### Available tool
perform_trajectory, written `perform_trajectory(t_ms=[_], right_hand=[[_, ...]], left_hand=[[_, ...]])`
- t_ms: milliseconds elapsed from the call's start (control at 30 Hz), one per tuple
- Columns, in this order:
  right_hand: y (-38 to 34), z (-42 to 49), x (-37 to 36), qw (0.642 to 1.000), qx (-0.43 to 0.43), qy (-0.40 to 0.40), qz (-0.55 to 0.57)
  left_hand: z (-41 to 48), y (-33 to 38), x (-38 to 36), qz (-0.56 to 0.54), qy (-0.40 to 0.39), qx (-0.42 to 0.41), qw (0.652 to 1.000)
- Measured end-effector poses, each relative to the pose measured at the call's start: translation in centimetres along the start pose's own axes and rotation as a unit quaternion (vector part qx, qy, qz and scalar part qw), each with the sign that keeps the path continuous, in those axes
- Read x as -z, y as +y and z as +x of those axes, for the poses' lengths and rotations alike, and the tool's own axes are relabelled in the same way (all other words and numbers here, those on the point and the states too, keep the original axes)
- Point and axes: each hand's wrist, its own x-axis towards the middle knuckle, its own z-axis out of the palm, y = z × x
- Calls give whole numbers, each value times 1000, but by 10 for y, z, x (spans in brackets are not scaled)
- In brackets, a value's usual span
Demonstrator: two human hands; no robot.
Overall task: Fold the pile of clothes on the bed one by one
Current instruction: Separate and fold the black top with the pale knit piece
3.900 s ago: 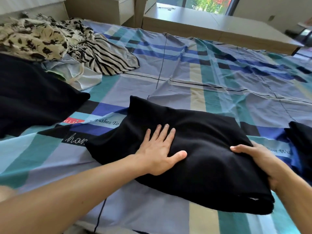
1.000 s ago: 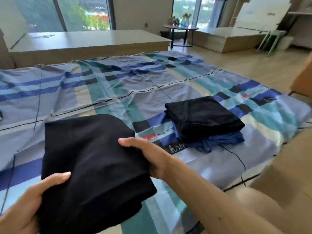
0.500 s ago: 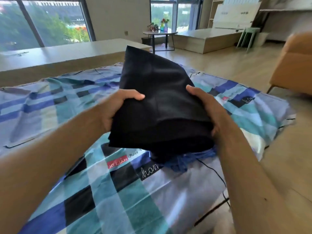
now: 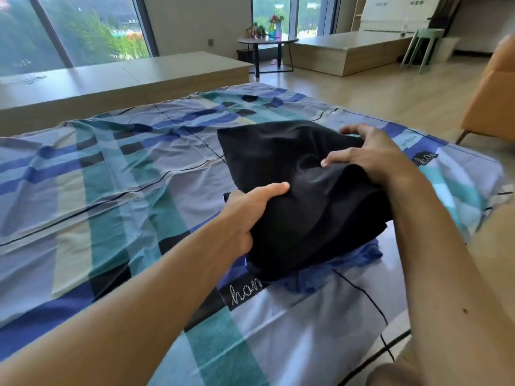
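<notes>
I've got my left hand (image 4: 250,211) and right hand (image 4: 374,156) both gripping the folded black garment (image 4: 278,151), which sits atop the blue garment (image 4: 349,261).

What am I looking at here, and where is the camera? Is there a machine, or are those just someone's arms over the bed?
There is no machine here. These are a person's two bare hands, filmed by one wide-angle camera worn on the head, looking forward and down. The left hand and right hand both hold a folded black garment just over a blue garment that lies on the plaid bed sheet. Behind stand a small round table and an orange chair.
</notes>
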Motion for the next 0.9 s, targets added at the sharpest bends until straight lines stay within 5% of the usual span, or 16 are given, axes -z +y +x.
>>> perform_trajectory(t_ms=[133,200,267,333,367,433,533,600,900], right_hand=[[28,-4,-20,986,-83,-102,-101],[35,-4,-19,978,-78,-69,-178],[29,0,-17,969,24,32,-242],[19,-4,-27,973,148,54,-169],[15,-8,-34,977,182,23,-105],[17,-14,-47,978,198,-42,-48],[36,-8,-51,967,157,-108,-172],[48,-4,-50,939,108,-163,-282],[60,-8,-53,937,91,-184,-283]], left_hand=[[3,-21,5,109,64,-12,992],[2,-18,8,210,97,-51,972],[3,-3,5,397,159,-177,886],[2,22,-2,505,164,-395,749],[3,36,-7,528,118,-464,701],[15,52,-11,592,-3,-468,657],[39,39,-3,707,-89,-304,632],[53,18,7,719,-108,-230,647],[63,-5,18,648,-67,-230,723]])
